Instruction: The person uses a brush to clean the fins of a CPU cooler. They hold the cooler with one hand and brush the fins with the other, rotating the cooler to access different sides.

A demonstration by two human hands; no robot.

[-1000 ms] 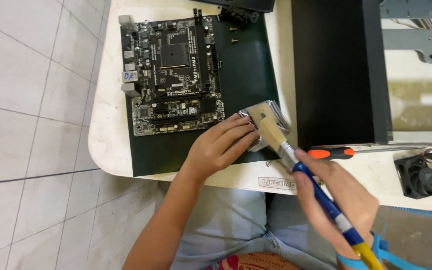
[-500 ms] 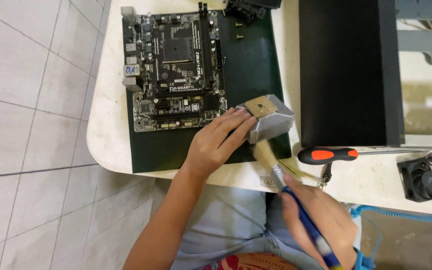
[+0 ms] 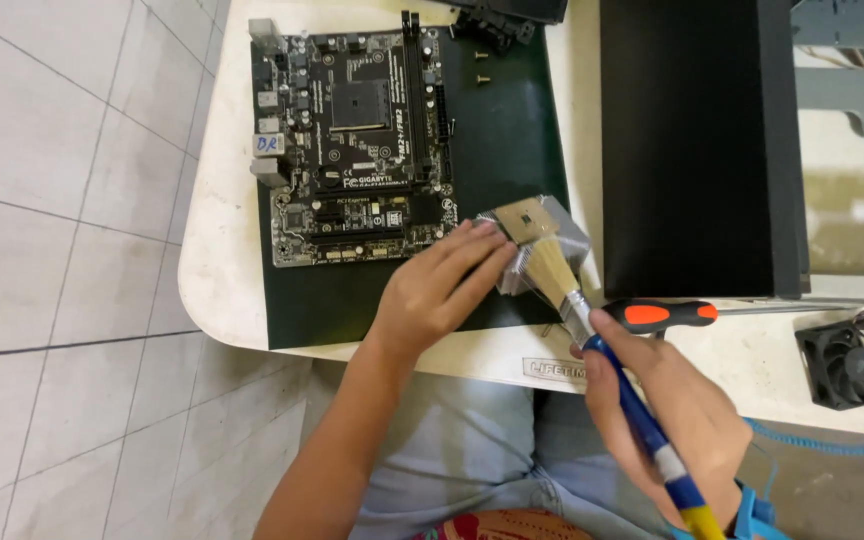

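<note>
Head view: left hand (image 3: 432, 295) clamps its grip on the metal heatsink (image 3: 542, 245) while right hand (image 3: 667, 420) grips a blue-handled brush (image 3: 592, 335) whose bristles touch it.

Both arms bare, no sleeves. Light grey-blue trousers (image 3: 462, 450) over lap. Blue wrist strap (image 3: 752, 515) at right wrist, blue coiled cord (image 3: 822, 445) leading off it. No gloves.

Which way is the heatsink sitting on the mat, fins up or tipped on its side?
Tipped on its side: the heatsink shows its flat base plate upward-left while the left hand steadies it and the brush meets its fins.
</note>
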